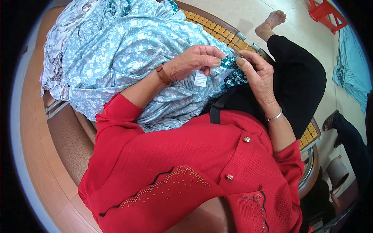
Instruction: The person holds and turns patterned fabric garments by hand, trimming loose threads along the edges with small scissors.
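A light blue garment [128, 50] with white flowers lies heaped over my lap and the seat. Its dark teal patterned edging [229, 62] runs between my two hands. My left hand [196, 62], with a brown band at the wrist, is closed and pinches the edging between thumb and fingers. A white care label [200, 79] hangs just under it. My right hand [256, 72], with a silver bangle, is closed at the edging's other side. Between its thumb and fingers shows a thin dark tool [235, 53], mostly hidden, its kind unclear.
I sit on a brown padded seat [72, 139] with a yellow beaded mat [211, 27]. A red plastic stool [328, 15] and pale teal cloth [351, 66] are at the right. Another person's dark-clothed leg [349, 143] shows there, near a grey container [337, 171].
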Demonstrator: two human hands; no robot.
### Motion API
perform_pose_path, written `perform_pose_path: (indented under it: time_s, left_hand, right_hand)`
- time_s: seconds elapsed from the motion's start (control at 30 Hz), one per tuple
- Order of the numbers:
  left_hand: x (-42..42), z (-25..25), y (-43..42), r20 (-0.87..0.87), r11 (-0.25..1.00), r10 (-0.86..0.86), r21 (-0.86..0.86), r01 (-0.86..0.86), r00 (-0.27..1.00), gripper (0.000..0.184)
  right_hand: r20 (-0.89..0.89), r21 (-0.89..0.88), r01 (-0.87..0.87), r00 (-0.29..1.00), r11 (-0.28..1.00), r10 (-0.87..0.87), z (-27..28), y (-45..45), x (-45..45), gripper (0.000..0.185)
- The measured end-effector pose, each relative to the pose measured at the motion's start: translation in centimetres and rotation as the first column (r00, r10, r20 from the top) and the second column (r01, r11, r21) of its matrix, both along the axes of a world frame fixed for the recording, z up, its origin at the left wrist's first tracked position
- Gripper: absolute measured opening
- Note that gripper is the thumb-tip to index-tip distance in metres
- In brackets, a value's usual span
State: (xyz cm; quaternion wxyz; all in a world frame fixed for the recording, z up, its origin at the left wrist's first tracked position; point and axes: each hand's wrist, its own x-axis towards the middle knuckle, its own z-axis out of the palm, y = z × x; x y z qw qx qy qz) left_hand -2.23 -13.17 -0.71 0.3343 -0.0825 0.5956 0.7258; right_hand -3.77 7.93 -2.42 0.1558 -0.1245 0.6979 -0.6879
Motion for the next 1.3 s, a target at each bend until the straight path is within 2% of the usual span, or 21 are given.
perform_pose_path:
  time_s: [0.2, 0.37, 0.53, 0.7, 0.83, 1.0, 1.17, 1.3]
  left_hand:
    - [-0.1, 0.0, 0.1, 0.012, 1.000, 0.008, 0.006, -0.008, 1.000, 0.022]
    - [0.0, -0.2, 0.0, 0.009, 1.000, 0.016, 0.021, -0.016, 1.000, 0.021]
    - [0.0, -0.1, 0.0, 0.004, 1.000, -0.007, -0.015, 0.007, 1.000, 0.022]
    - [0.0, 0.4, 0.0, 0.041, 0.999, -0.035, -0.031, 0.036, 0.999, 0.018]
    - [0.0, 0.4, 0.0, 0.046, 1.000, -0.023, -0.013, 0.023, 0.999, 0.020]
    - [0.1, 0.3, 0.1, 0.068, 0.998, 0.012, 0.062, -0.016, 0.998, 0.021]
    - [0.0, 0.7, 0.3, 0.017, 0.997, 0.023, 0.067, -0.024, 1.000, 0.021]
    - [0.1, 0.7, 0.3, -0.049, 0.999, -0.035, 0.000, 0.035, 0.998, 0.021]
  right_hand:
    - [0.032, -0.021, -0.011, 0.999, 1.000, 0.012, 0.0, 0.2, -0.1, 0.024]
    - [-0.110, 0.022, -0.074, 0.991, 0.997, 0.076, -0.6, 0.3, -0.1, 0.021]
    - [-0.058, 0.033, -0.036, 0.998, 0.999, 0.038, -0.6, 0.3, 0.0, 0.021]
    - [0.099, -0.029, -0.018, 0.995, 0.999, 0.021, -0.7, 0.2, -0.2, 0.022]
    - [0.251, -0.176, -0.026, 0.965, 0.984, 0.070, -0.2, 0.3, -0.4, 0.026]
    - [0.136, -0.089, -0.137, 0.980, 0.987, 0.148, -0.1, -0.3, 0.0, 0.024]
    - [0.124, -0.057, -0.176, 0.975, 0.983, 0.182, -1.2, -0.3, 0.0, 0.022]
    - [0.076, -0.001, -0.064, 0.995, 0.998, 0.064, -1.5, 0.0, -0.2, 0.020]
